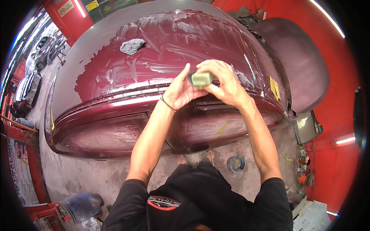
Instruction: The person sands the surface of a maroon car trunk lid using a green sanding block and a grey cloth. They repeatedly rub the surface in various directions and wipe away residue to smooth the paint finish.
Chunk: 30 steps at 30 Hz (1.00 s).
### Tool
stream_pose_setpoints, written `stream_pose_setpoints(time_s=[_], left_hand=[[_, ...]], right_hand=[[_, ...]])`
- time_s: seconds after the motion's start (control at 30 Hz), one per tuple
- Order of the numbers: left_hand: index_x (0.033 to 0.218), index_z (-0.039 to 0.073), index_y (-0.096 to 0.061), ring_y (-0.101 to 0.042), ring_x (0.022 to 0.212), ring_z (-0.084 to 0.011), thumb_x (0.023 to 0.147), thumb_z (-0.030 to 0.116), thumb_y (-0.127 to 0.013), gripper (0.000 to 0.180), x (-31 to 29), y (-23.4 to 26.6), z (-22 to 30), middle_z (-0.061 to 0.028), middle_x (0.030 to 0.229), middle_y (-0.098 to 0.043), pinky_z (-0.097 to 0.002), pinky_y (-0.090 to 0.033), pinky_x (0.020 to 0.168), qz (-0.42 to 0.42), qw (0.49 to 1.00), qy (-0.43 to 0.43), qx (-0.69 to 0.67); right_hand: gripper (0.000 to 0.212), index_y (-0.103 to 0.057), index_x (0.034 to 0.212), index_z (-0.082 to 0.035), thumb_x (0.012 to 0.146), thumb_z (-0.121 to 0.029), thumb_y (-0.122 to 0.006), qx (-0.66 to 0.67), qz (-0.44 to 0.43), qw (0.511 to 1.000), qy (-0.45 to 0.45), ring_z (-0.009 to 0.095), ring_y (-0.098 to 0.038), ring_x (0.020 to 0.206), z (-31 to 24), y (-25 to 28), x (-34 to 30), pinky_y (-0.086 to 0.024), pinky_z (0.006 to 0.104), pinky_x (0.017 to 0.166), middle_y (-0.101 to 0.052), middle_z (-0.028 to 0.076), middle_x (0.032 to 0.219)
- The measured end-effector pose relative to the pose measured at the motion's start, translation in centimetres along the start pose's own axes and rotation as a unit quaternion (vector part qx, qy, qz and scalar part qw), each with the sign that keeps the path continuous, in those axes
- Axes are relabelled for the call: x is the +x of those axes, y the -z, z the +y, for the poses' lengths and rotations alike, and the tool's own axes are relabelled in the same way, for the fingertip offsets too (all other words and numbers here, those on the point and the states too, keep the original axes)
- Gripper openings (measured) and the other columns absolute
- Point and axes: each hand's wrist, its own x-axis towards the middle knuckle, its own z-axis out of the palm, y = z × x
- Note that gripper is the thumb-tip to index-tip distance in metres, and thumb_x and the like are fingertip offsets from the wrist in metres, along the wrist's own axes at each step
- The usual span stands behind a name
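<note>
Your right hand is clamped on a green block above the wet maroon car. Your left hand is just beside the block, palm towards it; I cannot tell whether it grips too. Farther off, a crumpled grey cloth lies on the car.

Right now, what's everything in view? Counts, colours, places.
Block: 1, green, upper centre
Car: 1, dark red, upper middle
Rag: 1, grey, on car
Tape: several, yellow, on car
Panel: 1, dull purple, upper right
Parked cars: several, mixed, far left
Signs: 2, white/yellow, upper left
Lights: several, white, edges
Walls: 2, red, both sides
Bucket: 1, dark, on floor
Barrel: 1, blue, lower left
Banner: 1, whitish, lower left
Clutter: uncounted, mixed, lower right
Shirt: 1, black, bottom
Feet: 2, bare, lower centre
Arms: 2, bare, lower middle
Left hand: 1, bare, open beside block
Right hand: 1, bare, gripping block
</note>
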Motion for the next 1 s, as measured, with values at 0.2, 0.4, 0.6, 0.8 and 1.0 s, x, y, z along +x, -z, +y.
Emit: stream_pose_setpoints(time_s=[0.2, 0.4, 0.6, 0.8, 1.0], left_hand=[[0.154, 0.002, -0.055, -0.072, 0.13, -0.0279, 0.116, 0.027, -0.063, 0.046, 3.8, -0.2, -2.1, -0.0145, 0.143, -0.07, -0.0475, -0.062, 0.114, 0.012, 0.988, -0.152, 0.023], [0.156, 0.002, -0.052, -0.067, 0.138, -0.0296, 0.117, 0.026, -0.062, 0.047, 6.1, -2.8, -6.2, -0.0155, 0.147, -0.066, -0.049, -0.059, 0.118, 0.018, 0.973, -0.23, -0.026], [0.161, 0.001, -0.048, -0.06, 0.145, -0.03, 0.121, 0.037, -0.051, 0.054, 6.4, -3.7, -7.5, -0.0166, 0.156, -0.061, -0.0497, -0.052, 0.123, 0.005, 0.974, -0.225, -0.014], [0.16, 0.0, -0.051, -0.058, 0.145, -0.0264, 0.121, 0.038, -0.05, 0.054, 6.3, -4.9, -7.3, -0.015, 0.154, -0.062, -0.0453, -0.046, 0.127, 0.014, 0.977, -0.212, -0.034], [0.155, -0.001, -0.058, -0.057, 0.144, -0.0229, 0.121, 0.035, -0.053, 0.05, 7.1, -4.2, -7.7, -0.0122, 0.151, -0.065, -0.0425, -0.043, 0.127, 0.039, 0.974, -0.224, 0.001]], right_hand=[[0.065, -0.064, 0.151, -0.011, 0.088, -0.002, -0.072, -0.007, 0.086, 0.989, -0.119, 0.037, -0.061, 0.141, 0.4, 0.5, -3.9, -0.046, 0.0493, 0.122, -0.053, 0.019, 0.164], [0.063, -0.055, 0.159, 0.001, 0.103, -0.016, -0.077, 0.114, 0.143, 0.915, -0.359, 0.02, -0.071, 0.116, 0.5, -1.1, -5.0, -0.06, 0.0356, 0.097, -0.067, 0.017, 0.147], [0.058, -0.06, 0.147, 0.001, 0.1, -0.023, -0.084, 0.073, 0.212, 0.932, -0.285, 0.032, -0.071, 0.116, 2.4, -1.3, -6.4, -0.058, 0.0436, 0.101, -0.071, 0.02, 0.132], [0.055, -0.058, 0.145, 0.0, 0.101, -0.022, -0.082, 0.025, 0.236, 0.933, -0.271, 0.033, -0.072, 0.118, 2.9, -1.6, -5.9, -0.058, 0.0452, 0.102, -0.069, 0.021, 0.135], [0.052, -0.055, 0.146, 0.001, 0.106, -0.023, -0.077, -0.028, 0.241, 0.945, -0.22, 0.039, -0.071, 0.122, 2.6, -2.0, -5.1, -0.055, 0.0489, 0.106, -0.068, 0.024, 0.136]])
